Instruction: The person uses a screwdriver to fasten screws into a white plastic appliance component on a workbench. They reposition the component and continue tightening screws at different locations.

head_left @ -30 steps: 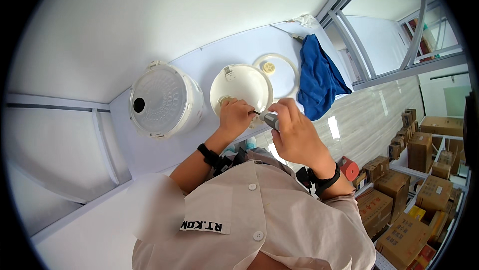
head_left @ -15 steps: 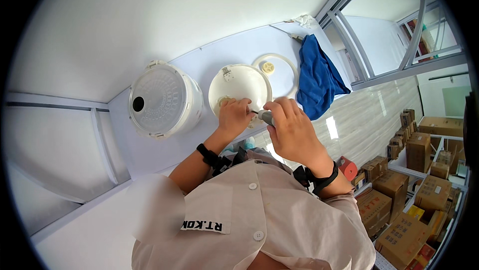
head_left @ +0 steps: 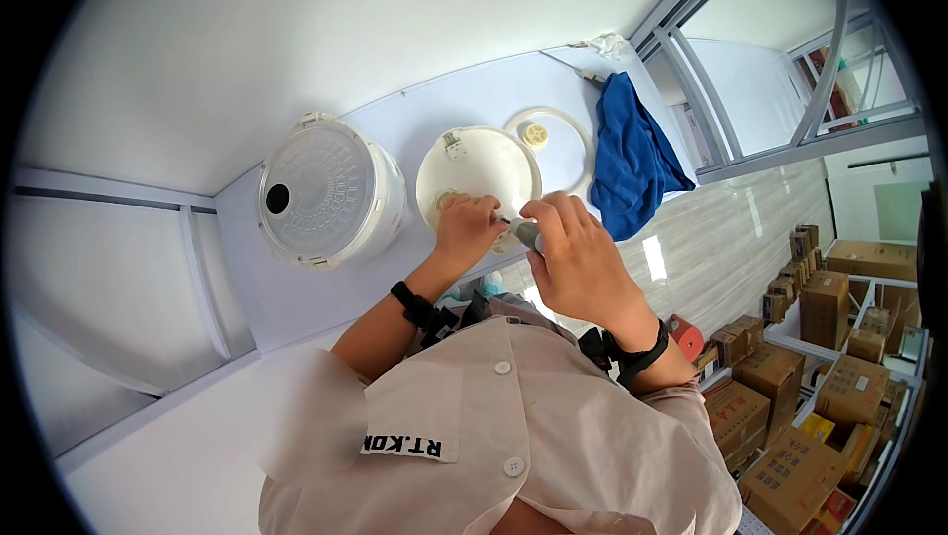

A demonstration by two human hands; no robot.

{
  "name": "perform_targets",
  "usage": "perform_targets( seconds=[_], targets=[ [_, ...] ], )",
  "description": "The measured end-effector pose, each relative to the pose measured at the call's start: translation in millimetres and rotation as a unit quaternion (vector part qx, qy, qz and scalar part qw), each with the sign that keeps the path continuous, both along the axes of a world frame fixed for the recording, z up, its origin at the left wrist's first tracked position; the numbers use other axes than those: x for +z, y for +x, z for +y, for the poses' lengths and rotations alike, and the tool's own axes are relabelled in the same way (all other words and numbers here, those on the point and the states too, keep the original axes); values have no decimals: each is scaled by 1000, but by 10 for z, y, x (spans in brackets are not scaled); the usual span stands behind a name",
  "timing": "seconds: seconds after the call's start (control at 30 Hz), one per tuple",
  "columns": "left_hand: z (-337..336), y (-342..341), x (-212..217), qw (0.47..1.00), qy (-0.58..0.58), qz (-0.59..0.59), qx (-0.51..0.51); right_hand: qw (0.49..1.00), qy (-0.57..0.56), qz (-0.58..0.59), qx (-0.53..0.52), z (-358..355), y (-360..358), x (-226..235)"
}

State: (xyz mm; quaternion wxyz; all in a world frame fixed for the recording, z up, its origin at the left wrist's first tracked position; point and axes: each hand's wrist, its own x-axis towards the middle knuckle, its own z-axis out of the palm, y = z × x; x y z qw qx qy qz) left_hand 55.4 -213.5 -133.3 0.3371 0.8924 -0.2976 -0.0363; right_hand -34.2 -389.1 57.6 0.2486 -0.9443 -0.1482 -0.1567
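A round cream-white lid-like part (head_left: pixel 494 164) lies on the white table in front of me, with a small latch fitting at its far edge. My right hand (head_left: pixel 578 258) is wrapped round the grey handle of a screwdriver (head_left: pixel 525 233), whose shaft points left and down over the part's near edge. At that tip, my left hand (head_left: pixel 466 232) has its fingers pinched together, leaning on the near edge of the part. What the left fingertips hold is too small to make out. Beyond the part, a pale yellow round cap (head_left: pixel 534 135) sits by a white ring (head_left: pixel 591 162).
To the left stands a white bucket-shaped housing (head_left: pixel 326 179) with a dark round hole on top. A blue cloth (head_left: pixel 632 160) hangs over the table's right edge, beside a thin rod with a greyish handle (head_left: pixel 592 77). Cardboard boxes (head_left: pixel 805 476) fill shelves at the lower right.
Both hands keep almost the same place and grip on the part and screwdriver. The screwdriver handle is tilted slightly differently, and the whole view has shifted a little.
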Motion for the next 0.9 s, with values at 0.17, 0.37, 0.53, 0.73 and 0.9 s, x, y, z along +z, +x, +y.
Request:
perform_targets(
  seconds=[0.17,0.37,0.53,0.73,0.9],
  targets=[
    [-10,-38,59,999,12,-51,-7,989,-85,94,-74,12,47,-18],
    [-11,-44,42,998,4,-66,1,968,-131,177,-121,74,26,113],
    [-20,-50,53,999,3,-48,8,998,-64,-22,7,-38,12,-33],
    [-19,-57,93,998,14,-55,10,959,-149,209,-116,9,34,16],
    [-19,-64,95,999,10,-52,12,993,-93,54,-46,20,-19,106]
  ],
)
